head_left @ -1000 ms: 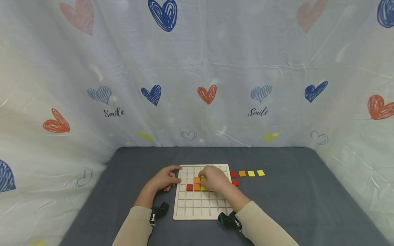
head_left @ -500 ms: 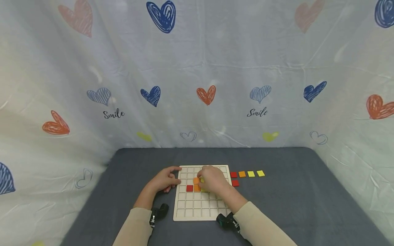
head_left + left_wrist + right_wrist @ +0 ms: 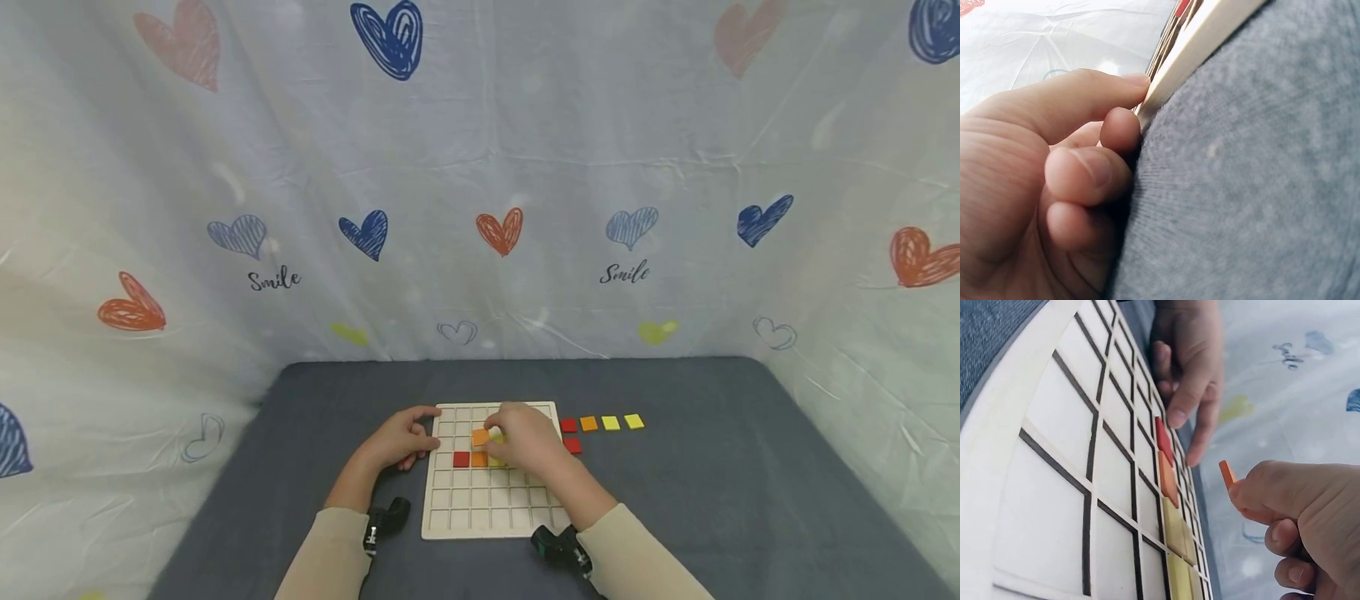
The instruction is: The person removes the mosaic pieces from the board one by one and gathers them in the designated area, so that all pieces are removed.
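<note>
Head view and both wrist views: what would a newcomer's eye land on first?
Probably the orange tile pinched in the right hand, held clear above the wooden grid board. Next, the bright red tile set in the board left of that hand, and the row of red, orange and yellow tiles on the gray cloth beside the board's right edge. Behind everything hangs a pale curtain printed with colored hearts.

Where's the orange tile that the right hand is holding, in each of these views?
Head: the orange tile is straight below the picture's centre, pinched in the right hand.
Left wrist: not in this picture.
Right wrist: right of centre and slightly below it, jutting from the fingertips.
Shared landmark: the wooden board shows in all three views.
</note>
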The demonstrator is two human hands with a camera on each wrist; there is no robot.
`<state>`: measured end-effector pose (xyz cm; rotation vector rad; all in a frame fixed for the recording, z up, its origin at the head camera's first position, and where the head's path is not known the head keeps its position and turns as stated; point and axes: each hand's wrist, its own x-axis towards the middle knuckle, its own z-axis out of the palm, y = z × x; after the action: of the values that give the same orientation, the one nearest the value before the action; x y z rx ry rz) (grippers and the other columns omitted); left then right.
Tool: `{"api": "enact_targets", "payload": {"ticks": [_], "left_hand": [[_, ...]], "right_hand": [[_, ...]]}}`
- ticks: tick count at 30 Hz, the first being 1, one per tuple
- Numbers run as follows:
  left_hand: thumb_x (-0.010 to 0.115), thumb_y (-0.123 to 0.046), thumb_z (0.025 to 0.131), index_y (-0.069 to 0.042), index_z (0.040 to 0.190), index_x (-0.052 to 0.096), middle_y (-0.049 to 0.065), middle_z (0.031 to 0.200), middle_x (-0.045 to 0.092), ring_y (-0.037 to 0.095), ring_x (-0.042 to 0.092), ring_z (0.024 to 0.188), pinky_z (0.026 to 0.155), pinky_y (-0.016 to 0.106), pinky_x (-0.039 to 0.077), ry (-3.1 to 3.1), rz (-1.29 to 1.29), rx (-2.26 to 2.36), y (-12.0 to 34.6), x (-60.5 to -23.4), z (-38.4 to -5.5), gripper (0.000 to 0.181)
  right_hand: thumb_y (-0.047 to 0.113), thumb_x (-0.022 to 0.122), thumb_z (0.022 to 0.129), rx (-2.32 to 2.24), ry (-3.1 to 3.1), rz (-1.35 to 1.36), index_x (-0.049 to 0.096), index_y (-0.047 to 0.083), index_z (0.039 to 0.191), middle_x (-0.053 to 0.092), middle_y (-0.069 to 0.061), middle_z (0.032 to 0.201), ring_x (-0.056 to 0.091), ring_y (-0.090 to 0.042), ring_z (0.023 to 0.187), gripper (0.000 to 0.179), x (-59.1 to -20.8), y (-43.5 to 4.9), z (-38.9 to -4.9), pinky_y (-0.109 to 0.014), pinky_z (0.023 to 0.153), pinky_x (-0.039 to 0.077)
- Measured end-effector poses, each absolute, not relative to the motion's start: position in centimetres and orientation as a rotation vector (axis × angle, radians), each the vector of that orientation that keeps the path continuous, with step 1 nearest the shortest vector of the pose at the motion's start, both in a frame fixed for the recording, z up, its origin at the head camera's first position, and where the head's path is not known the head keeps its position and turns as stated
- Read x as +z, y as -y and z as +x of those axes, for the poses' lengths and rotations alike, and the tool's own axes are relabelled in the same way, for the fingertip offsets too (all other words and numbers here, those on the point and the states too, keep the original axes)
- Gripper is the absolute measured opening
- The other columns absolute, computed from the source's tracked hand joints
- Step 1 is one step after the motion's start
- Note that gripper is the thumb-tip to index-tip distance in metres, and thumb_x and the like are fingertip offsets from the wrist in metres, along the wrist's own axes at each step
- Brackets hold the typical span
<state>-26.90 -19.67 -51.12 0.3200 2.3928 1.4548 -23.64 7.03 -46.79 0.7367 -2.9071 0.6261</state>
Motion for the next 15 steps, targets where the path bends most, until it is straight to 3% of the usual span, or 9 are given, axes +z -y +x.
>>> {"api": "enact_targets", "payload": {"ticks": [8,15], "left_hand": [[0.077,-0.015,0.093,-0.008,0.15,0.049,0.006,0.063,0.06,0.014,0.045,0.038,0.04,0.028,0.039,-2.402,0.331,1.448,19.5,-51.2,-27.0,0.063],[0.077,-0.016,0.093,-0.011,0.15,0.05,0.008,0.064,0.061,0.014,0.045,0.039,0.04,0.029,0.04,-2.405,0.314,1.447,19.7,-51.6,-27.1,0.064]], "right_hand": [[0.021,0.078,0.088,0.8,2.858,0.66,0.08,0.016,0.11,0.05,0.003,0.076,0.039,-0.012,0.063,0.023,-46.5,-9.4,-22.7,-0.029,0.055,0.031],[0.019,0.078,0.09,0.852,2.865,0.63,0.079,0.016,0.112,0.045,0.004,0.077,0.037,-0.011,0.066,0.022,-45.8,-11.5,-22.9,-0.03,0.058,0.03]]}}
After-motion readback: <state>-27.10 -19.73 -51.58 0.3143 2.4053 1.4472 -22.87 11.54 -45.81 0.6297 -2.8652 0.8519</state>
